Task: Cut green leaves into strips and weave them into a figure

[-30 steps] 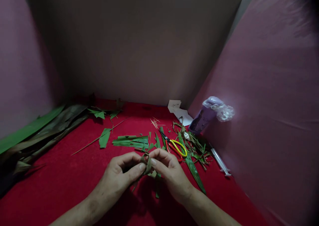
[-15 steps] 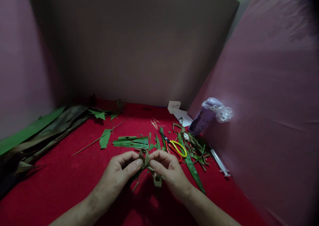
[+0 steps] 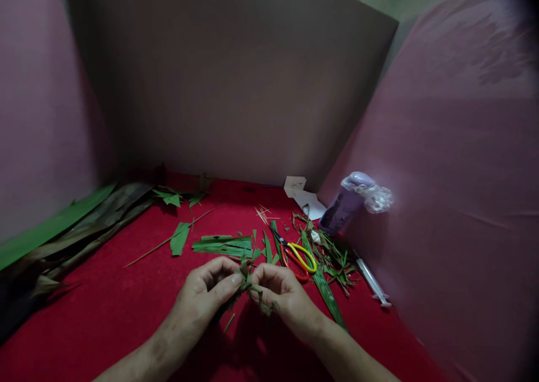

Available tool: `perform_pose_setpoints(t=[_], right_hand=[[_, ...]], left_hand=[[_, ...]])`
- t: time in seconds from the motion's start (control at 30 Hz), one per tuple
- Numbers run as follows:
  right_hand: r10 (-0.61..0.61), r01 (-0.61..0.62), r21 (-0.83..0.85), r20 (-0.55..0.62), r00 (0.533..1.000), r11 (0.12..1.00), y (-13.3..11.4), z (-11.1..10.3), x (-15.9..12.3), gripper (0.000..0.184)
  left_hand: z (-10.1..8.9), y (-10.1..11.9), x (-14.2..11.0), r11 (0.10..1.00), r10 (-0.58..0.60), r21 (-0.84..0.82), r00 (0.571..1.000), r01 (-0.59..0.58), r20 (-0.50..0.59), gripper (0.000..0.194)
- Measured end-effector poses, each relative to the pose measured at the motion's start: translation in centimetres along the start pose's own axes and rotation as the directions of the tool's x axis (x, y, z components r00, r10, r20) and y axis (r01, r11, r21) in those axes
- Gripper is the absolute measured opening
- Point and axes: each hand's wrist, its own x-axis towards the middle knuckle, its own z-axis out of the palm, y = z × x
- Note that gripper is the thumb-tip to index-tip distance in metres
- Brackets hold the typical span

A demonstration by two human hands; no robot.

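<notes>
My left hand (image 3: 202, 298) and my right hand (image 3: 282, 295) meet over the red cloth (image 3: 105, 314), both pinched on a small folded piece of green leaf strips (image 3: 248, 281) held between the fingertips. Loose ends of the strips hang down under my right fingers. Just beyond the hands lie cut green leaf strips (image 3: 223, 244) and scissors (image 3: 295, 254) with red and yellow handles.
Long green and dry brown leaves (image 3: 71, 230) are piled at the left. Thin sticks (image 3: 263, 213), leaf scraps (image 3: 332, 253), a purple bottle (image 3: 347, 202) with plastic wrap, white paper (image 3: 303, 194) and a syringe (image 3: 373, 281) lie at the right. Cardboard and pink walls enclose the cloth.
The fingers have worked the leaf piece lower and tighter between the hands; the camera view tipped slightly, so the scene sits a little lower.
</notes>
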Motion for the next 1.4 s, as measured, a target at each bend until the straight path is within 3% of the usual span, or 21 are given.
perform_pose_setpoints(t=[0.27, 0.33, 0.43, 0.57, 0.67, 0.83, 0.93, 1.2, 1.4], right_hand=[[-0.021, 0.019, -0.124, -0.008, 1.0, 0.992, 0.1, -0.4, 0.1, 0.033], [-0.133, 0.112, -0.224, -0.083, 0.988, 0.968, -0.3, -0.5, -0.1, 0.025], [-0.387, 0.281, -0.424, -0.187, 0.903, 0.861, -0.9, -0.5, -0.5, 0.015], [-0.509, 0.357, -0.57, -0.129, 0.851, 0.74, -1.2, -0.3, -1.1, 0.008], [-0.492, 0.343, -0.597, -0.101, 0.865, 0.725, -1.0, -0.1, -1.1, 0.012], [-0.293, 0.184, -0.434, -0.199, 0.935, 0.882, -0.2, -0.4, -0.5, 0.024], [-0.216, 0.125, -0.367, -0.217, 0.952, 0.922, -0.1, -0.4, -0.4, 0.025], [-0.361, 0.217, -0.522, -0.192, 0.912, 0.825, -0.9, 0.0, -1.0, 0.023], [-0.348, 0.213, -0.524, -0.172, 0.922, 0.824, -0.8, -0.2, -0.7, 0.022]], left_hand=[[-0.2, -0.4, -0.3, 0.999, -0.015, -0.029, 0.999, 0.016, 0.044, 0.036], [-0.2, -0.5, -0.3, 0.999, 0.001, -0.04, 0.998, 0.001, 0.061, 0.033], [-0.2, -0.6, -0.3, 0.999, 0.011, -0.038, 0.999, -0.009, 0.053, 0.024], [0.1, -0.5, 0.0, 0.999, 0.034, 0.012, 0.997, -0.035, 0.064, 0.019], [0.3, -0.4, 0.0, 0.995, 0.044, 0.084, 0.99, -0.055, 0.131, 0.019], [0.4, -0.6, -0.3, 0.98, 0.05, 0.178, 0.973, -0.092, 0.226, 0.014], [0.4, -0.6, -0.5, 0.975, 0.057, 0.194, 0.971, -0.104, 0.231, 0.016], [0.5, -0.1, -0.4, 0.961, 0.087, 0.233, 0.963, -0.149, 0.256, 0.013], [0.3, -0.6, -0.3, 0.985, 0.058, 0.145, 0.977, -0.089, 0.204, 0.026]])
